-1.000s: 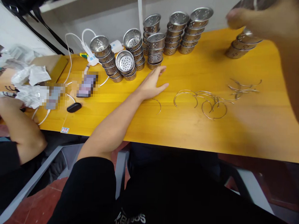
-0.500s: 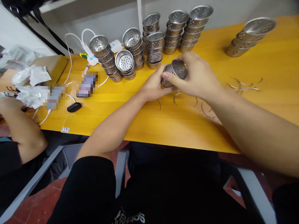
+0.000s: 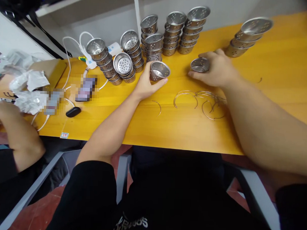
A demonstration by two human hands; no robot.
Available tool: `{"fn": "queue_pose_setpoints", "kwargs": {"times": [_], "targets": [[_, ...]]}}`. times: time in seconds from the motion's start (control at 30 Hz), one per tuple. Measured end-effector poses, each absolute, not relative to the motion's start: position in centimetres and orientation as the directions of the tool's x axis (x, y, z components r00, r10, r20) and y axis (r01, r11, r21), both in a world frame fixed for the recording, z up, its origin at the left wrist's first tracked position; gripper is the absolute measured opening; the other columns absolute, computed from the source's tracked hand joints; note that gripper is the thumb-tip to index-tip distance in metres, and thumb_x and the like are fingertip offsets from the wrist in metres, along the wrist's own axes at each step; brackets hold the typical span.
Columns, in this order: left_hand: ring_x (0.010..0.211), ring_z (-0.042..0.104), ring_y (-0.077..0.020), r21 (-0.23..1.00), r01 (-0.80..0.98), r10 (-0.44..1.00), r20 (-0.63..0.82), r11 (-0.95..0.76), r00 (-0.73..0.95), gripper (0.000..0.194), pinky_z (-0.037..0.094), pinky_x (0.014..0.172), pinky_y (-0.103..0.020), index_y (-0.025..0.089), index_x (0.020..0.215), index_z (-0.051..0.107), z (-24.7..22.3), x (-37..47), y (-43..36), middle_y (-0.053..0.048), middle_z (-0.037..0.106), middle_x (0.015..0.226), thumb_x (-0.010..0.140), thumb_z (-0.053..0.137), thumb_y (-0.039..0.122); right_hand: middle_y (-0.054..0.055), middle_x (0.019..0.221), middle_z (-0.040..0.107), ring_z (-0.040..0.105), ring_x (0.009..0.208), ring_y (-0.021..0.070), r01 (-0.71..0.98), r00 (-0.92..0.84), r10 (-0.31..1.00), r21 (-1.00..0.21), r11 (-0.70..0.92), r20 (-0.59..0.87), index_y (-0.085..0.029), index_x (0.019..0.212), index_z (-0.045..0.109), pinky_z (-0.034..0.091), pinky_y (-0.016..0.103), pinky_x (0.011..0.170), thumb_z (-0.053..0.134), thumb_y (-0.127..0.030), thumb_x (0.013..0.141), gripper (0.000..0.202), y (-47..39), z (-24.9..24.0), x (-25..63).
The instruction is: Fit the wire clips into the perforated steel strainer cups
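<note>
My left hand [image 3: 146,84] curls around a perforated metal cup [image 3: 160,71], thumb along its near side and the mouth facing up. To the right, my right hand [image 3: 217,69] grips a second perforated cup [image 3: 200,65] between thumb and fingers, low over the tabletop. A gap of bare wood separates the two cups. Just left of my left hand stand several stacks of the same cups, including a stack [image 3: 154,43] close behind it. Thin curved wire pieces [image 3: 175,99] lie in front of my right hand, partly hidden by my forearm.
A leaning cup stack [image 3: 243,42] stands at the far right on the yellow table [image 3: 173,134]. Leftward are a phone [image 3: 86,89], a black earbud case [image 3: 73,112], white cables and crumpled plastic bags [image 3: 30,100]. Another person's arm [image 3: 19,137] rests at the left edge.
My hands were together around what looked like one cup. They have drawn apart, right hand moving right, left hand slightly left, each with a cup. The view shifted slightly.
</note>
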State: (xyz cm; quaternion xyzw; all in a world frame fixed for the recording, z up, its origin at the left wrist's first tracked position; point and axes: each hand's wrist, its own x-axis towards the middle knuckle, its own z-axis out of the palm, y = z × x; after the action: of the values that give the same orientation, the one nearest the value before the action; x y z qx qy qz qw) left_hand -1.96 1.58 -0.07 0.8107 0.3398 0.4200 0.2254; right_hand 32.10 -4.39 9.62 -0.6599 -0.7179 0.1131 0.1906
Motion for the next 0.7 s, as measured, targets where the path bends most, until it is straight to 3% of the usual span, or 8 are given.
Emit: {"fn": "queue_pose_setpoints", "kwargs": {"times": [0.17,0.23,0.33,0.4,0.43,0.5,0.6,0.7], "targets": [[0.167,0.070,-0.0403,0.602,0.379,0.711,0.575,-0.702,0.404,0.108,0.053,0.151,-0.062,0.028,0.175,0.043,-1.2,-2.4,3.0,-0.020,0.066,0.173,0.101,0.088,0.091,0.031,0.170,0.065,0.071,0.153,0.0360,0.899,0.020,0.996,-0.437,0.021,0.091,-0.006,0.185,0.069,0.048,0.039,0.135,0.103,-0.034,0.113,0.084,-4.4,9.8,32.1],[0.167,0.070,-0.0402,0.602,0.382,0.712,0.574,-0.701,0.404,0.108,0.053,0.151,-0.063,0.029,0.175,0.042,-1.5,-2.5,3.1,-0.019,0.066,0.173,0.100,0.088,0.092,0.035,0.173,0.061,0.067,0.161,0.0393,0.903,0.005,0.998,-0.429,0.025,0.068,-0.002,0.188,0.064,0.046,0.043,0.136,0.102,-0.042,0.116,0.091,-4.8,10.3,32.0],[0.169,0.069,-0.0398,0.603,0.378,0.711,0.568,-0.703,0.415,0.108,0.053,0.151,-0.063,0.030,0.175,0.041,-1.6,-2.6,3.0,-0.018,0.066,0.172,0.101,0.089,0.092,0.042,0.185,0.048,0.049,0.182,0.0498,0.922,-0.011,0.994,-0.384,0.054,0.113,0.001,0.193,0.055,0.040,0.053,0.145,0.098,-0.056,0.119,0.103,-6.1,12.3,32.0],[0.170,0.068,-0.0399,0.598,0.375,0.705,0.570,-0.708,0.422,0.107,0.051,0.152,-0.064,0.030,0.176,0.041,-1.5,-2.7,2.9,-0.018,0.066,0.173,0.101,0.090,0.090,0.038,0.186,0.052,0.049,0.183,0.0498,0.929,-0.057,0.977,-0.349,0.127,0.205,-0.003,0.189,0.061,0.042,0.055,0.146,0.095,-0.050,0.120,0.090,-7.2,14.0,32.1],[0.171,0.068,-0.0400,0.594,0.376,0.702,0.572,-0.711,0.424,0.107,0.050,0.153,-0.064,0.030,0.177,0.040,-1.5,-2.7,2.8,-0.018,0.066,0.174,0.102,0.090,0.089,0.035,0.178,0.062,0.060,0.174,0.0470,0.929,-0.109,0.971,-0.326,0.176,0.214,-0.007,0.181,0.069,0.048,0.053,0.141,0.094,-0.043,0.120,0.075,-7.8,14.7,32.1],[0.171,0.067,-0.0405,0.586,0.380,0.697,0.573,-0.716,0.431,0.109,0.049,0.154,-0.065,0.029,0.178,0.040,-1.5,-2.7,2.8,-0.019,0.066,0.174,0.102,0.090,0.089,0.025,0.150,0.082,0.080,0.140,0.0401,0.922,-0.260,0.962,-0.275,0.274,0.089,-0.016,0.158,0.083,0.061,0.051,0.121,0.095,-0.031,0.116,0.046,-8.5,15.5,32.0],[0.171,0.068,-0.0413,0.578,0.385,0.693,0.566,-0.720,0.446,0.112,0.049,0.154,-0.066,0.028,0.179,0.039,-1.6,-2.6,2.9,-0.019,0.067,0.174,0.101,0.090,0.091,0.014,0.119,0.088,0.081,0.097,0.0314,0.886,-0.452,0.861,-0.234,0.401,-0.235,-0.023,0.129,0.086,0.063,0.047,0.092,0.094,-0.026,0.111,0.021,-8.8,15.0,31.4],[0.173,0.066,-0.0415,0.572,0.392,0.692,0.555,-0.721,0.463,0.114,0.047,0.155,-0.065,0.028,0.182,0.036,-1.7,-2.5,2.9,-0.019,0.066,0.176,0.102,0.088,0.092,0.010,0.110,0.088,0.079,0.091,0.0314,0.871,-0.491,0.799,-0.200,0.448,-0.348,-0.026,0.113,0.084,0.059,0.046,0.085,0.083,-0.023,0.111,0.004,-8.5,13.8,30.4]]}}
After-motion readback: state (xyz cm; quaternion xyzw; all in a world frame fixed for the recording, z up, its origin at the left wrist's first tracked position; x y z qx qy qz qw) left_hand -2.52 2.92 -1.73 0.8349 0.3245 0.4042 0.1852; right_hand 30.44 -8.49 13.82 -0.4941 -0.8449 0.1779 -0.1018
